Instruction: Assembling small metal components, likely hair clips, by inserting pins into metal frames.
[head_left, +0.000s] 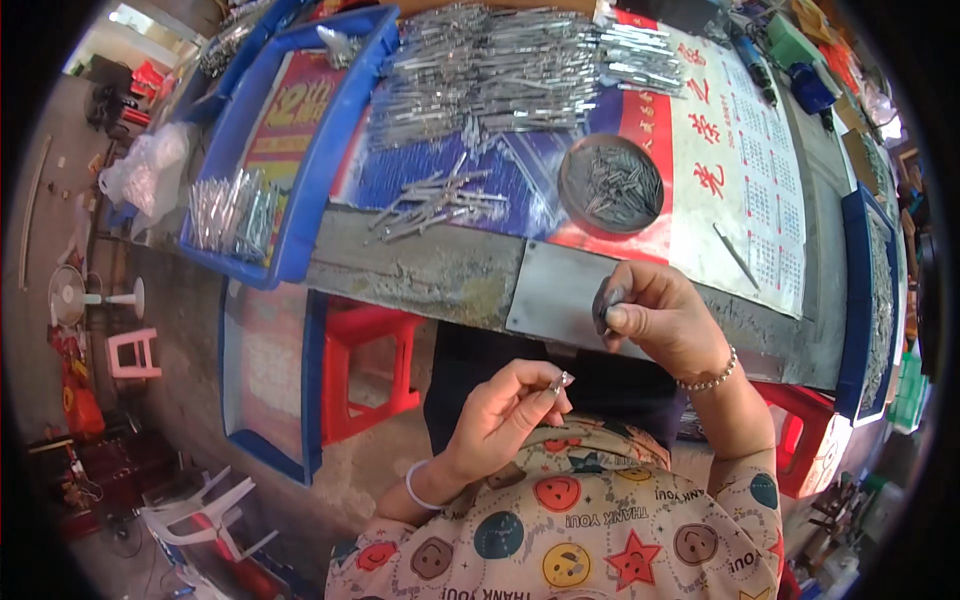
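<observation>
In front of my body, my left hand (510,412) pinches a small shiny metal piece (561,381) between thumb and fingers; most of it is hidden. My right hand (652,312) is closed above the table's front edge, thumb against darkened fingertips. What it holds, if anything, cannot be made out. Beneath that hand a flat grey metal plate (555,290) lies at the edge. Beyond it stands a round tin (568,190) with many small, slender grey metal pieces (622,182). Left of the tin, a loose heap of thin silvery metal rods (440,200) lies on the table.
Large stacks of silvery rods (480,75) cover the table's back. A blue tray (312,190) at the left holds more rods (235,215). A thin pointed tool (736,257) lies on the printed calendar sheet (735,170). Another blue tray (858,300) is at right; a red stool (370,370) stands below.
</observation>
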